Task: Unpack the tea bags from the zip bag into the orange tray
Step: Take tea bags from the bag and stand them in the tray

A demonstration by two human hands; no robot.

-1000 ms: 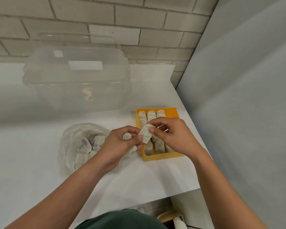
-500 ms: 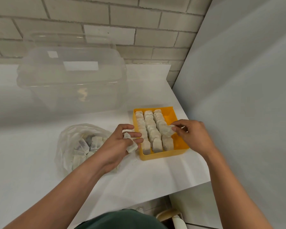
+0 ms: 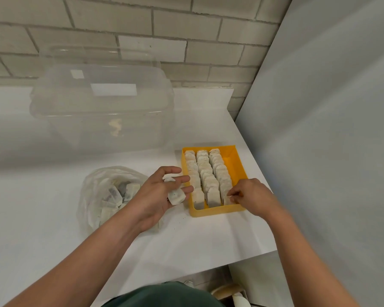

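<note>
Right hand (image 3: 251, 193): pinches a tea bag (image 3: 224, 189) in the 5 o'clock corner of the orange tray (image 3: 217, 212) | Left hand (image 3: 160, 193): loosely holds spare bags (image 3: 176, 196); zip bag (image 3: 104, 196) at its 9 o'clock | Handling: judged light, soft, tearable; pinch the top edge gently.

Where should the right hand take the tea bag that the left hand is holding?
Pinch the free lower end of the tea bag, which sticks out below the left hand's fingers, coming from the right. It is flat, so thumb and forefinger on its two faces probably suit.
</note>
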